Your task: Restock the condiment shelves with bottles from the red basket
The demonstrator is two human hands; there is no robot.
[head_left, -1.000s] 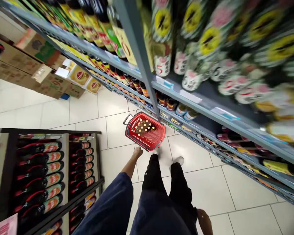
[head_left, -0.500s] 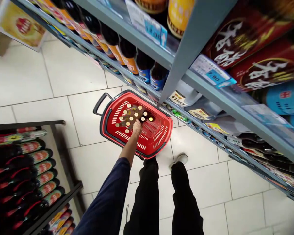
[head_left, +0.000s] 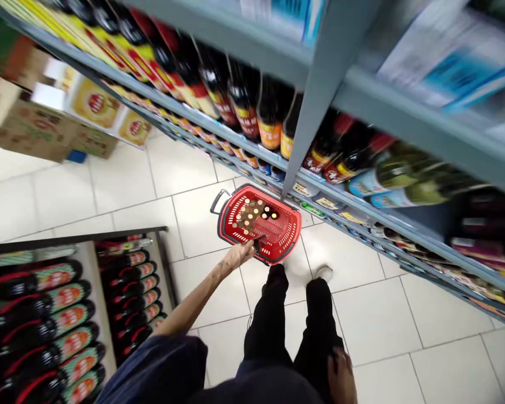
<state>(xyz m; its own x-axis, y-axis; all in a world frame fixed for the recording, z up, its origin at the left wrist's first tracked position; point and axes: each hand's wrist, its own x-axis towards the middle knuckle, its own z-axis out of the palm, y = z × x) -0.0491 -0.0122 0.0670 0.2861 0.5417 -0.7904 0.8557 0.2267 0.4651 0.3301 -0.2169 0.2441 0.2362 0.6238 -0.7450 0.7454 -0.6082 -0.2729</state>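
From the head view, the red basket [head_left: 275, 227] sat on the tiled floor [head_left: 374, 314], its far rim close beside the foot of the shelf [head_left: 315, 90] and its black handle [head_left: 216, 201] jutting out at the left end. Bottles [head_left: 250, 216] stood crowded in the handle half, mostly pale caps from above, with a few darker necks toward the middle; the other half showed bare red slats. The left hand [head_left: 239, 255] reached over to the near rim, its grip drawn narrow at a small dark thing [head_left: 256, 245]; whether it held that, I could not tell. The right hand [head_left: 342, 375] hung low beside the right leg [head_left: 320, 314], well apart from the basket, fingers loosely bent, and I could not tell whether its grip was empty. A pale shoe [head_left: 324, 273] showed past the trouser hem. To the left, a rack [head_left: 165, 264] held dark bottles lying in rows, and cartons [head_left: 46, 120] were stacked at the upper left.
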